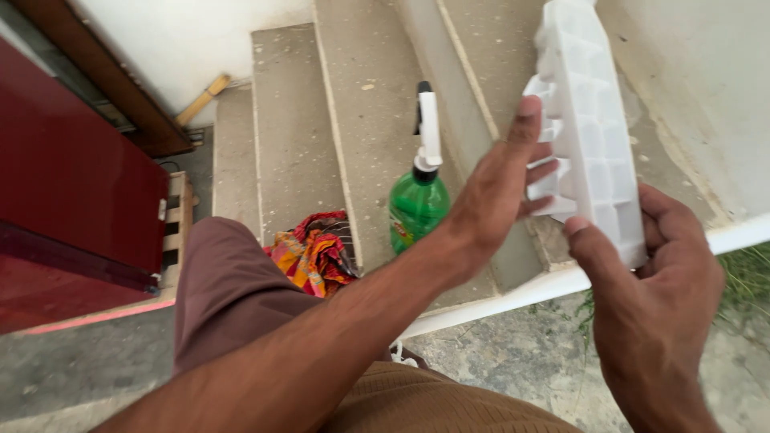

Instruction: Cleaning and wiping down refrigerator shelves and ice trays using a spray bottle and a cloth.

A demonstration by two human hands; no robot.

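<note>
A white plastic ice cube tray (pixel 589 120) is held up in front of me, tilted with its long side running up to the top edge. My right hand (pixel 658 297) grips its lower end, thumb across the near corner. My left hand (pixel 501 188) presses against the tray's left side, thumb raised over the edge and fingers curled behind it. A green plastic spray bottle (pixel 417 204) with a white trigger head stands on a concrete step just left of my left hand.
Concrete steps (pixel 297 136) descend to the left. A crumpled multicoloured cloth (pixel 314 252) lies beside my knee. A dark red cabinet (pixel 72 192) on a wooden pallet stands at the left. A wooden handle (pixel 202 98) leans at the wall. Grass grows at the right.
</note>
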